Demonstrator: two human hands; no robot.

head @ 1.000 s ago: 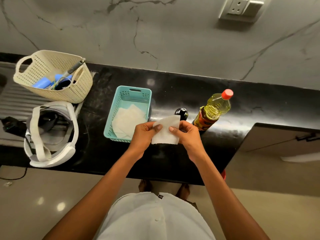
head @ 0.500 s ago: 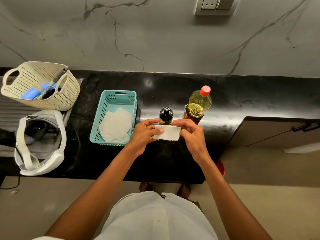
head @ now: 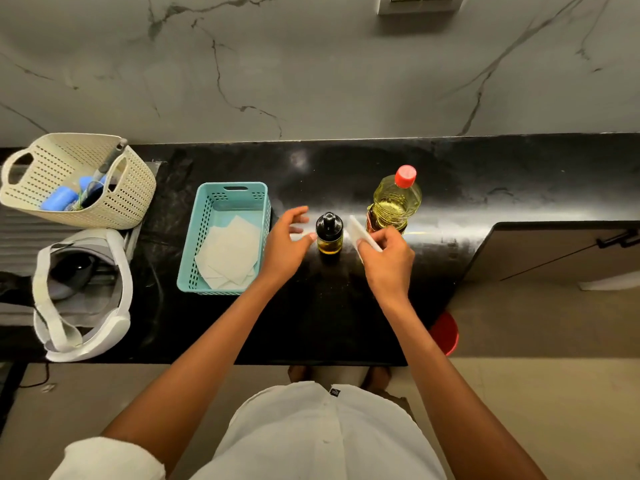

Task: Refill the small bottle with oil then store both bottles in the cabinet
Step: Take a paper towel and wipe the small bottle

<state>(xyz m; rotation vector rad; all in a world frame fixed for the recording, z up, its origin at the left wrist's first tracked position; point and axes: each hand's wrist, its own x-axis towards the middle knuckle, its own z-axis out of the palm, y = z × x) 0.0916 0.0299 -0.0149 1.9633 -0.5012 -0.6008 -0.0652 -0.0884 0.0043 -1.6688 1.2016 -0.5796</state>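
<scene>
Half a second earlier both hands held the folded white paper together, just in front of the small bottle. Now the hands are apart. The left hand point(head: 285, 244) has let go of the paper; its fingers are spread and hold nothing, and it is just to the left of the small bottle point(head: 329, 233). Its thumb tip is very close to the glass, but it is not clear whether it touches. The right hand point(head: 386, 261) now has the folded paper point(head: 360, 232) alone, pinched between the thumb and the fingers. The paper stands tilted between the small bottle and the big oil bottle point(head: 394, 202).

Both bottles stand upright on the black counter point(head: 329, 317), near each other as before. The small one has its black cap on and a little oil at the bottom. The big one has its red cap on.

The teal basket point(head: 195, 237) with white paper sheets point(head: 230, 252) lies to the left of the left hand. Farther left are a cream basket point(head: 34, 188) and a white headset point(head: 114, 320).
</scene>
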